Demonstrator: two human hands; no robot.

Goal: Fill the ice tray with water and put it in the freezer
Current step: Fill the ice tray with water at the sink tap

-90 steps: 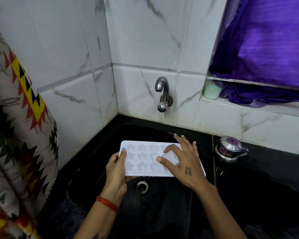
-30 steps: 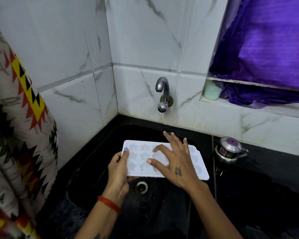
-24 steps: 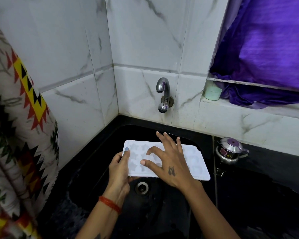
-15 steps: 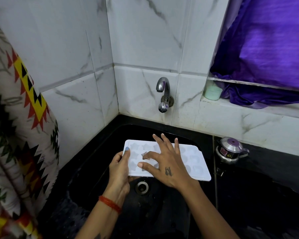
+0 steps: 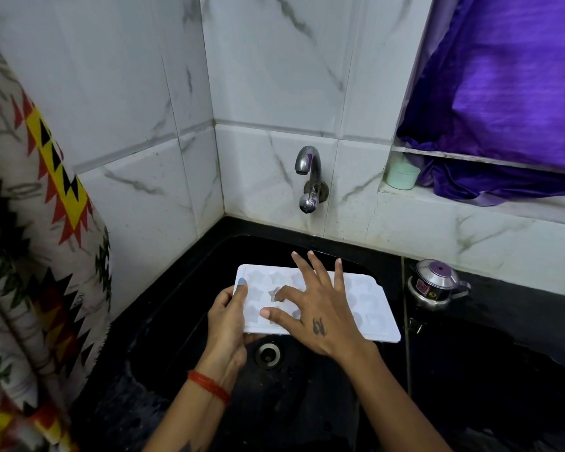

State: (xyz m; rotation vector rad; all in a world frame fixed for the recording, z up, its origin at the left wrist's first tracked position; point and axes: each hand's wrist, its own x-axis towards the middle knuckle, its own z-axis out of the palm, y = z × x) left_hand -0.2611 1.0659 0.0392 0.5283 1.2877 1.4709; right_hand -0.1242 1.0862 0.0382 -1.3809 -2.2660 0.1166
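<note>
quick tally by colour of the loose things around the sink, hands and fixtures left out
White: 1, the ice tray
Mint green: 1, the cup on the ledge
Purple: 1, the cloth
Steel with a purple lid: 1, the small pot on the counter
Total: 4

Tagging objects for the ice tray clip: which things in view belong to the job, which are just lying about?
Job:
ice tray
tap
sink
left hand, gripping the tray's end
right hand, fingers spread over the tray

Lying about:
small steel pot
green cup
purple cloth
patterned fabric
</note>
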